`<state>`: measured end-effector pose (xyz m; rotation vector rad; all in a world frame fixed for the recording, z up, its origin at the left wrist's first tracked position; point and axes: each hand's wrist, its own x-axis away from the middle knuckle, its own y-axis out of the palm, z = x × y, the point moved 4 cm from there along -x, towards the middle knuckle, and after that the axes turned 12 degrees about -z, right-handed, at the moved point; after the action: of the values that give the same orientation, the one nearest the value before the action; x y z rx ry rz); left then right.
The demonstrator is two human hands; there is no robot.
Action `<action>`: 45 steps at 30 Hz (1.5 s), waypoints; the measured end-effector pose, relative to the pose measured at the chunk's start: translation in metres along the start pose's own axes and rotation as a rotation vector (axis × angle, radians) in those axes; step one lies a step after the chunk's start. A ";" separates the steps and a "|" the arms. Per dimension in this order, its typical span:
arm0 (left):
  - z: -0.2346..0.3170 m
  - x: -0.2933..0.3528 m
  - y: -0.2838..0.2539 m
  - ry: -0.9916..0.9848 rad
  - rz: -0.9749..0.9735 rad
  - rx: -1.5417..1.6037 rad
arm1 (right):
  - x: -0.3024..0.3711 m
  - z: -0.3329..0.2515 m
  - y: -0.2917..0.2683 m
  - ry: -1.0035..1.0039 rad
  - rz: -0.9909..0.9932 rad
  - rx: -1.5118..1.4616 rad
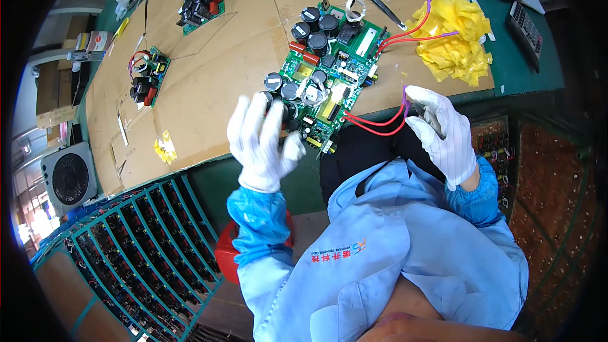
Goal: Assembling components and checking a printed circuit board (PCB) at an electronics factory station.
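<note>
step: the person is working on the green circuit board (326, 69), holding it steady and pulling its red wires (375, 124) aside.
next move: it is likely needing a gentle, careful tug.
left hand (261, 140): fingers are spreading, gripping the board's near corner.
right hand (440, 128): it is pinching the wires and a small dark tool.
board: it is lying on the cardboard (221, 57), hanging over the table edge.
</note>
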<state>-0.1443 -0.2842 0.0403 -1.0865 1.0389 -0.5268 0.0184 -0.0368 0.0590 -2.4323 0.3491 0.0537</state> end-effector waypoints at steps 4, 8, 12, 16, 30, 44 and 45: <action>-0.027 -0.048 0.013 0.097 -0.184 0.194 | 0.002 -0.003 0.001 0.118 -0.086 -0.090; -0.027 -0.055 0.028 0.157 -0.258 0.228 | 0.002 0.001 0.004 0.000 -0.011 -0.024; -0.013 -0.047 0.028 0.082 -0.120 0.181 | 0.002 0.002 -0.002 -0.014 0.019 -0.037; 0.003 -0.019 0.029 -0.203 -0.069 0.156 | 0.006 0.012 -0.013 0.108 -0.017 0.006; 0.114 -0.012 0.042 -0.467 -0.051 0.915 | 0.013 0.032 -0.018 0.236 0.168 -0.248; 0.058 -0.032 0.014 -0.097 0.042 0.308 | 0.014 0.034 -0.016 0.229 0.099 -0.054; 0.050 -0.040 0.014 0.005 0.021 0.171 | 0.014 0.032 -0.017 0.216 0.092 -0.040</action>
<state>-0.1198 -0.2236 0.0489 -0.9232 0.9898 -0.5910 0.0377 -0.0075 0.0429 -2.4662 0.5617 -0.1649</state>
